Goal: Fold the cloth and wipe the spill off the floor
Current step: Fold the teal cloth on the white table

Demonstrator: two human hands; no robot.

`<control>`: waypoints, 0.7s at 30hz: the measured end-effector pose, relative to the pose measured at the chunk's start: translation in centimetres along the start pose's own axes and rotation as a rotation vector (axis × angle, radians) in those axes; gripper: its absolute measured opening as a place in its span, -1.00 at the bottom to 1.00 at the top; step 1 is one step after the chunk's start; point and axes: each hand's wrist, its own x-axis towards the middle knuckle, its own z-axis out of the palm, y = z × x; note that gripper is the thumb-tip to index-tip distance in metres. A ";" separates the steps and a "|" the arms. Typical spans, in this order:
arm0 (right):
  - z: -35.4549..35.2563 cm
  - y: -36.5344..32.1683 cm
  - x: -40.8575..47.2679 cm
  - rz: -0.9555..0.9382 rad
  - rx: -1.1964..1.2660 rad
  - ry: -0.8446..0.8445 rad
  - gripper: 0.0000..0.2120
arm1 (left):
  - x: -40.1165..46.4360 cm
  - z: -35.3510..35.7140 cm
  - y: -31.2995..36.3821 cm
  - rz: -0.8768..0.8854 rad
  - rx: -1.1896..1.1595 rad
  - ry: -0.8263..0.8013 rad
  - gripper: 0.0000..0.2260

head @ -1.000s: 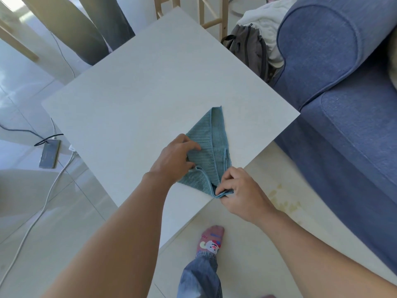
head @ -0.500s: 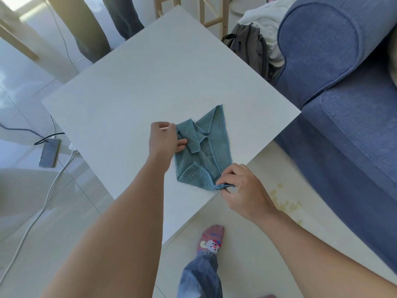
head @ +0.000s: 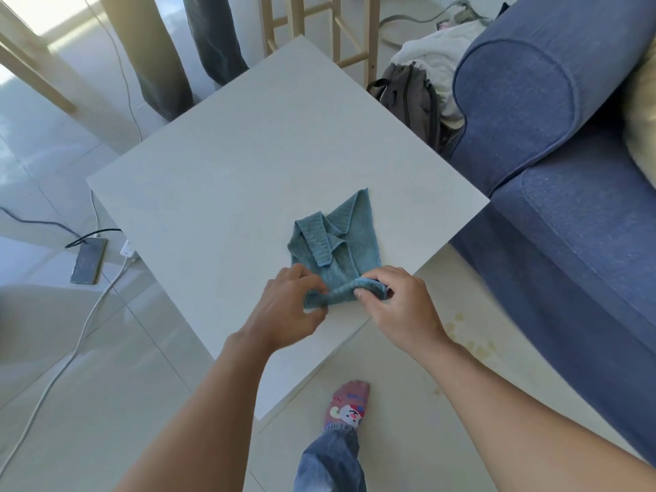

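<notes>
Cloth [head: 337,243]: one, teal, on one white table [head: 230,172]; its near edge is pinched by left hand [head: 287,307] and right hand [head: 394,303]. One spill [head: 468,335] noted.

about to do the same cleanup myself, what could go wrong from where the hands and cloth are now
The cloth is only loosely folded, with a flap lying crooked on top, so it may fall open when both hands, left hand and right hand, lift it. It sits near the table edge and could slip off. The yellowish spill lies close to the socked foot, so a step could tread in it.
</notes>
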 end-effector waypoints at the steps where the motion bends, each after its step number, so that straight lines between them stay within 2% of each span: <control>1: -0.4 -0.5 0.2 0.001 0.024 0.001 -0.94 | 0.1 -0.5 0.4 -0.036 -0.052 0.029 -0.84; 4: -2.1 -2.4 1.1 -0.017 0.126 0.035 -0.91 | 1.0 -2.8 2.5 -0.148 -0.298 0.033 -0.89; 8: -5.4 -4.4 2.0 -0.025 0.218 0.138 -0.89 | 2.7 -6.2 6.3 -0.085 -0.461 0.063 -0.72; 10: -7.5 -4.4 1.8 -0.008 0.234 0.197 -0.87 | 3.6 -7.4 8.8 -0.037 -0.450 0.058 -0.66; 14: -12.5 -3.0 -0.8 0.013 0.217 0.323 -0.89 | 5.1 -7.4 14.5 0.071 -0.362 -0.097 -0.91; 21: -20.7 3.9 -10.4 0.164 0.145 0.515 -0.94 | 5.0 0.3 24.9 0.286 -0.251 -0.189 -0.90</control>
